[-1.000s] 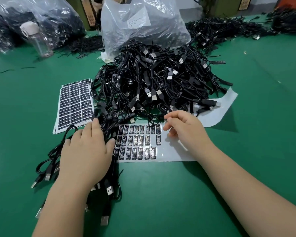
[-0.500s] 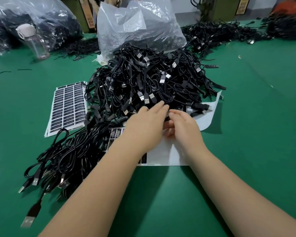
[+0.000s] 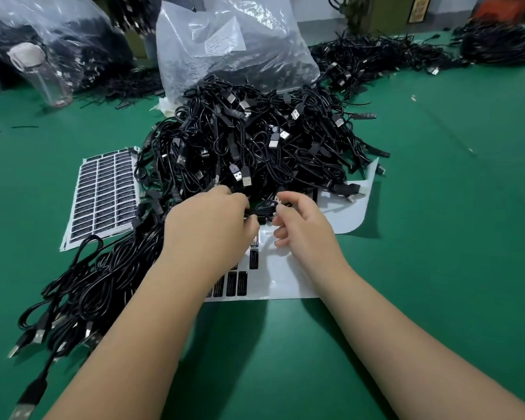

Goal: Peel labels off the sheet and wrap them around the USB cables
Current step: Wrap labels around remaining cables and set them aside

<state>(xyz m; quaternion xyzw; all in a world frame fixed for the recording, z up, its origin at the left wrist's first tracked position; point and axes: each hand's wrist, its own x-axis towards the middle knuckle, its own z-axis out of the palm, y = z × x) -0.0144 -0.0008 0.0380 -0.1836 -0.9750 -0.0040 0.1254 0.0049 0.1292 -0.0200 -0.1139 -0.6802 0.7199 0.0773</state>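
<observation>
1. The left hand (image 3: 208, 225) is at the near edge of the big pile of USB cables (image 3: 255, 147). Its fingers are bent down around one black cable (image 3: 262, 209) and they grasp it.
2. The right hand (image 3: 300, 225) is just beside the left one. Its thumb and first finger pinch the same cable; the other fingers are curled loosely below.
3. The short part of cable between the two hands is above the label sheet (image 3: 288, 274), near the foot of the pile.
4. This sheet is white and lies on the green table (image 3: 437, 237). Only some black labels (image 3: 237, 283) are on it, at the left part, partly under the left forearm. The far end of the sheet goes under the pile.
5. A second, full sheet of labels (image 3: 103, 195) lies on the left of the pile.
6. A smaller bundle of cables (image 3: 82, 292) lies at the near left, with the plugs toward the person.
7. Behind the pile stands a clear plastic bag (image 3: 234, 50). A clear bottle (image 3: 43, 77) is at the far left, and more cables (image 3: 376, 62) lie at the far right.
</observation>
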